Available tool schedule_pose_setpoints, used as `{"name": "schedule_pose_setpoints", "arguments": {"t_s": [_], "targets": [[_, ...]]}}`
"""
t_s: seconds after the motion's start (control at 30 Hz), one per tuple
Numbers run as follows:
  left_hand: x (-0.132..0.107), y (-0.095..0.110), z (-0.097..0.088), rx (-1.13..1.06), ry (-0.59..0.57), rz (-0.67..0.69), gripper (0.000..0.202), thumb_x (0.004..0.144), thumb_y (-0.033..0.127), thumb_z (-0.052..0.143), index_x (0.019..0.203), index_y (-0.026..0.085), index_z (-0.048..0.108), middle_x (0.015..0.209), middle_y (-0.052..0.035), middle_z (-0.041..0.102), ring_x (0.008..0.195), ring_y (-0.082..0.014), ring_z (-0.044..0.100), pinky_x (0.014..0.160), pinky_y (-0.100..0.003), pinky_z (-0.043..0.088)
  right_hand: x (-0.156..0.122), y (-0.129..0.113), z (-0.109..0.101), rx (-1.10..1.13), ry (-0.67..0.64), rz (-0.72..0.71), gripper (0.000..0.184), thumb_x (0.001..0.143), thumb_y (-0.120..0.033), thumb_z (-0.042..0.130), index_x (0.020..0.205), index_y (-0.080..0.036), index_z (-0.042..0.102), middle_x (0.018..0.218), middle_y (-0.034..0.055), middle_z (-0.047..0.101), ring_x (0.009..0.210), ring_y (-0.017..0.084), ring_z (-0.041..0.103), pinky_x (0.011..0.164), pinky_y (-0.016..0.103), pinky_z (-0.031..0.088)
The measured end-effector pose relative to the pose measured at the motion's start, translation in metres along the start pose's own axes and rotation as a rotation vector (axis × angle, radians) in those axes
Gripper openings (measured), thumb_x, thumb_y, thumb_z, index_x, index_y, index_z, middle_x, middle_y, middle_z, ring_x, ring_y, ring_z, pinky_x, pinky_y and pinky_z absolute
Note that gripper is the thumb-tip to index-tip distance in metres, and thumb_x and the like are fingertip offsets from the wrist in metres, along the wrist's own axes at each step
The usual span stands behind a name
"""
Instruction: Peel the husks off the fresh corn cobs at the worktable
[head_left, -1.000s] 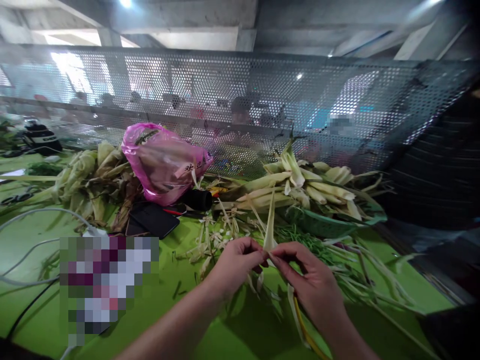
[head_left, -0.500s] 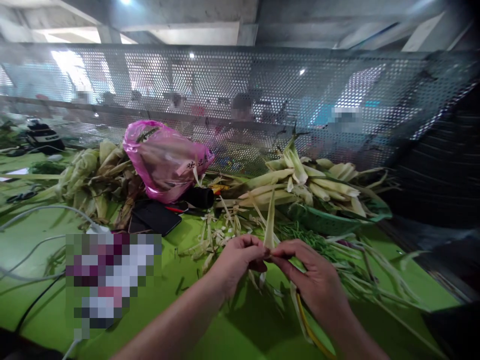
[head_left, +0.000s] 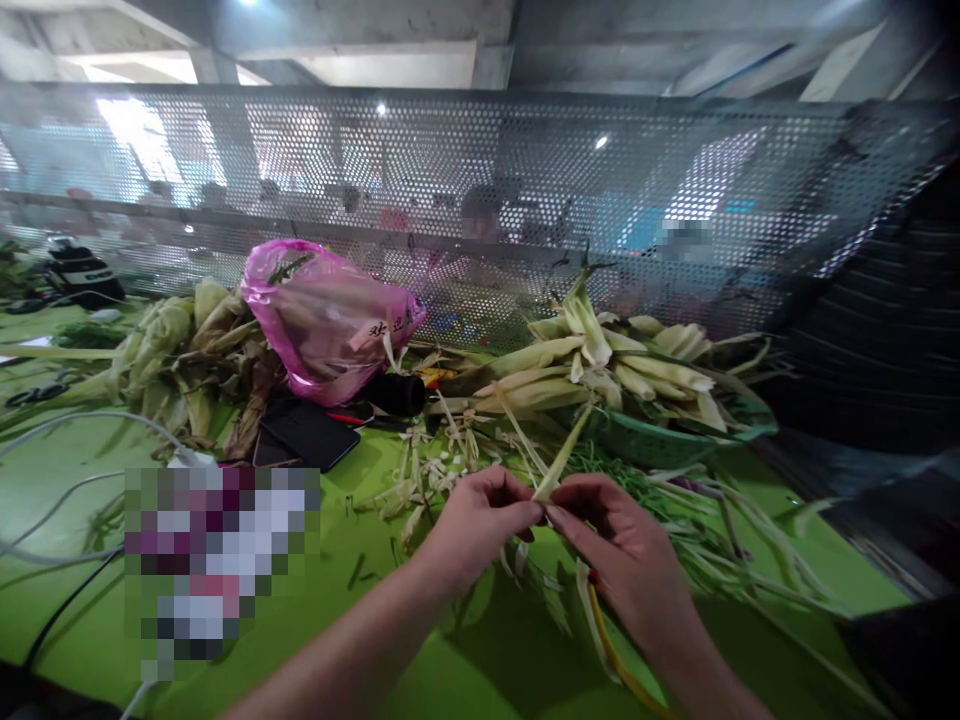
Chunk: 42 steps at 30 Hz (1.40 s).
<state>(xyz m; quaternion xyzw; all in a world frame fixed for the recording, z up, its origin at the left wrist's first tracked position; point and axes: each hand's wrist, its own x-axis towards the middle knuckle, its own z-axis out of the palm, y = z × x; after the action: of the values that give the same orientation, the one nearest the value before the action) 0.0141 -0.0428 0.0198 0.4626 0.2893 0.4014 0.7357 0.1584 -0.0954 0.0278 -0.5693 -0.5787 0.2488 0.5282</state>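
Note:
My left hand (head_left: 476,525) and my right hand (head_left: 628,555) meet above the green table (head_left: 390,640), both pinching the base of a pale leaf strip (head_left: 564,456) that slants up to the right. The fingertips of the two hands touch at the strip's lower end. A yellow strand (head_left: 611,655) and another pale strip hang below my right hand. Loose leaf scraps (head_left: 431,470) lie just beyond my hands.
A green basket (head_left: 660,440) piled with pale husks stands at the right. A pink plastic bag (head_left: 326,320), a husk heap (head_left: 176,360), a dark phone (head_left: 304,435) and a black cylinder (head_left: 397,395) sit behind. White cables (head_left: 60,480) lie left. A perforated metal screen (head_left: 480,200) closes the back.
The leaf strip stood upright between my fingers; now it leans to the right. My hands stayed nearly in place, pinched together.

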Motion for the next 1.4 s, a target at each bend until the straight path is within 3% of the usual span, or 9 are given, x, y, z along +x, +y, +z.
{"name": "schedule_pose_setpoints", "arguments": {"t_s": [0.27,0.47,0.7,0.87,0.93,1.03,1.23,1.4], "targets": [[-0.002,0.003,-0.002,-0.127,0.034,-0.096,0.016,0.062,0.02,0.068,0.069,0.014,0.054,0.063,-0.0012,0.058,0.054,-0.0077,0.048,0.057,-0.021,0.04,0.003,-0.001,-0.005,-0.182,-0.027,-0.207,0.009,0.081,-0.029,0.065,0.08,-0.022,0.069,0.079,0.0028,0.068,0.073,0.018,0.063,0.068,0.027,0.049],[-0.001,0.001,-0.004,-0.102,0.005,-0.052,0.016,0.064,0.02,0.069,0.074,0.014,0.057,0.07,-0.0016,0.059,0.058,-0.0078,0.049,0.06,-0.021,0.039,0.002,-0.001,-0.004,-0.177,-0.027,-0.057,0.018,0.082,-0.037,0.063,0.079,-0.02,0.067,0.075,0.0031,0.066,0.069,0.018,0.06,0.064,0.026,0.047],[0.001,-0.001,-0.001,0.101,-0.012,0.075,0.018,0.067,0.024,0.071,0.073,0.014,0.057,0.067,0.0015,0.053,0.063,-0.0088,0.046,0.061,-0.022,0.035,0.001,-0.001,-0.001,-0.017,-0.038,0.078,0.024,0.083,-0.042,0.062,0.083,-0.018,0.061,0.075,0.0037,0.062,0.071,0.018,0.057,0.065,0.027,0.046],[0.002,-0.002,-0.005,0.239,0.028,0.12,0.01,0.071,0.021,0.065,0.072,0.015,0.057,0.065,0.0023,0.052,0.062,-0.0092,0.044,0.06,-0.022,0.034,0.004,-0.001,-0.002,-0.032,-0.053,0.062,0.025,0.08,-0.041,0.066,0.089,-0.018,0.063,0.083,0.0056,0.065,0.078,0.02,0.06,0.072,0.03,0.048],[0.002,-0.002,-0.005,0.269,0.027,0.139,0.008,0.07,0.02,0.064,0.071,0.015,0.057,0.064,0.0026,0.051,0.061,-0.0092,0.044,0.059,-0.022,0.033,0.004,-0.004,-0.002,-0.065,-0.073,0.04,0.023,0.079,-0.041,0.067,0.083,-0.018,0.066,0.081,0.0055,0.065,0.077,0.021,0.06,0.071,0.03,0.048],[0.001,0.0,-0.002,0.211,0.047,0.129,0.011,0.069,0.022,0.066,0.07,0.015,0.058,0.063,0.0022,0.05,0.059,-0.009,0.043,0.057,-0.022,0.032,0.003,-0.008,-0.002,-0.074,-0.055,0.033,0.022,0.078,-0.04,0.067,0.075,-0.018,0.066,0.075,0.0042,0.064,0.072,0.019,0.058,0.067,0.029,0.047],[-0.001,-0.003,0.007,-0.057,0.055,0.029,0.032,0.06,0.035,0.08,0.074,0.013,0.062,0.068,-0.0011,0.056,0.061,-0.0094,0.047,0.059,-0.022,0.037,-0.003,-0.005,0.002,0.205,0.028,0.166,0.027,0.076,-0.041,0.071,0.082,-0.016,0.065,0.078,0.005,0.063,0.072,0.018,0.057,0.066,0.028,0.047],[-0.003,-0.002,0.009,-0.095,0.083,0.061,0.027,0.066,0.032,0.078,0.074,0.012,0.061,0.07,-0.001,0.056,0.064,-0.0086,0.047,0.062,-0.021,0.038,-0.004,-0.003,0.006,0.341,0.035,0.25,0.028,0.074,-0.04,0.076,0.08,-0.016,0.063,0.073,0.0028,0.06,0.066,0.015,0.055,0.06,0.025,0.047]]}}
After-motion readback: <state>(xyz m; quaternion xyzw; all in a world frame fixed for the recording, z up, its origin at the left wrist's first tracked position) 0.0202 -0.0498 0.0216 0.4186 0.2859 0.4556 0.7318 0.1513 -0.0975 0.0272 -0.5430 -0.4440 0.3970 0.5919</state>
